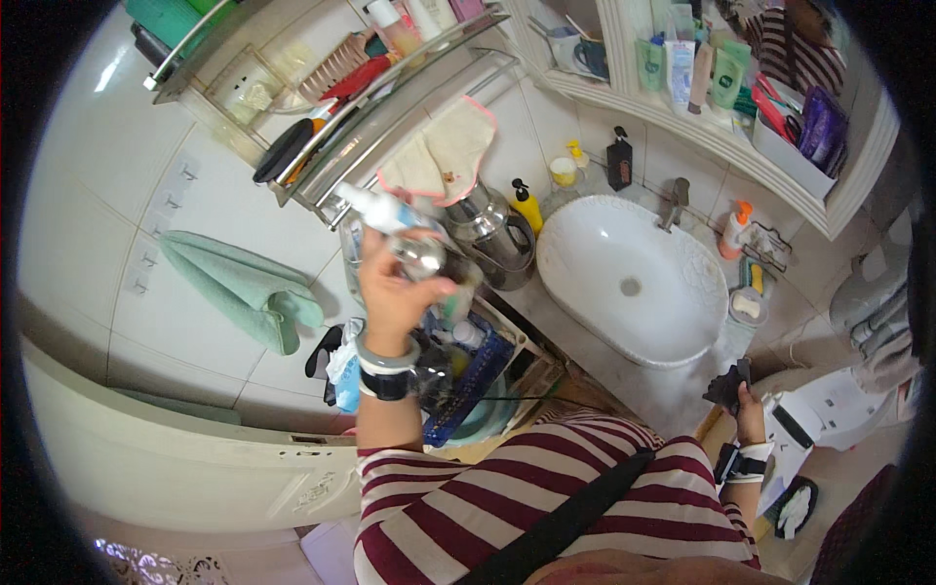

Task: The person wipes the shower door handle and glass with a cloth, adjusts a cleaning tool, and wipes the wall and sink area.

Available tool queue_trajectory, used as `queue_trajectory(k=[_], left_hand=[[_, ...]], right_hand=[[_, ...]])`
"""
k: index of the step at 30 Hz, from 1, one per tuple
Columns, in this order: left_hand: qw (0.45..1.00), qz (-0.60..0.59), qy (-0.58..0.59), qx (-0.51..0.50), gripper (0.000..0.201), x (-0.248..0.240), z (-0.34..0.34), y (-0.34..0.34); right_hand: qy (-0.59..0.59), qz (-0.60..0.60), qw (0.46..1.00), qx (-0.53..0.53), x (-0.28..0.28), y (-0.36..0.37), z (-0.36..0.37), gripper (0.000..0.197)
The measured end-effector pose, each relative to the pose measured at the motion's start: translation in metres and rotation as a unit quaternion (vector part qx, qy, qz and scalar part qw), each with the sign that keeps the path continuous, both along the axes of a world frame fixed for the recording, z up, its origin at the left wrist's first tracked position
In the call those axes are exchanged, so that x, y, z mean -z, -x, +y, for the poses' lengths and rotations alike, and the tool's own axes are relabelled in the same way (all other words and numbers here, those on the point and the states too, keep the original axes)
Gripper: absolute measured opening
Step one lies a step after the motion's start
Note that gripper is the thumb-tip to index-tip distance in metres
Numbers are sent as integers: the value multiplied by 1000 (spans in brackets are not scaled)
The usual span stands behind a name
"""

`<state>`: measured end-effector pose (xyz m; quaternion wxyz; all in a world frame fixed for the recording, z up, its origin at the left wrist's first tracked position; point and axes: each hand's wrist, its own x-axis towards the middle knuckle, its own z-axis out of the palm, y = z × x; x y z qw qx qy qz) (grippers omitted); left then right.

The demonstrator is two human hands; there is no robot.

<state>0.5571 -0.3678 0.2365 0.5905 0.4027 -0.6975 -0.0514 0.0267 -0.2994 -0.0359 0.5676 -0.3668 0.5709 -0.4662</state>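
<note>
My left hand is raised in front of the wall rack, its fingers curled around containers blurred by motion. A white bottle sticks out above the fingers, tilted to the left. Against it, by the thumb, is a shiny silver round top; what lies under it is partly hidden. Low at the right, beside the counter's edge, my right hand grips a crumpled dark cloth. Directly behind the left hand stands a steel thermos jug.
A white basin with a tap sits on the counter. Soap bottles and a sponge stand around it. Overhead are a crowded metal rack and a mirror cabinet. A blue basket is below my left hand; a green towel hangs left.
</note>
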Motion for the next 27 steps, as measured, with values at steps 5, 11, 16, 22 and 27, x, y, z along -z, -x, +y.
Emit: queue_trajectory(k=[5,11,16,22,27], left_hand=[[997,27,44,-56,51,-79,-35,-29],[994,63,-29,-82,28,-161,-116,-13],[986,28,-51,-158,35,-169,-165,-8],[924,-166,-81,-335,63,-162,-185,-14],[883,-221,-44,-411,71,-163,-197,-21]], right_hand=[[-27,-2,999,21,43,11,-14,39],[-26,-14,999,29,37,-4,-7,41],[-8,-29,994,110,35,-17,13,38],[-52,-42,989,135,15,-39,36,41],[-36,-43,984,169,3,-49,33,39]])
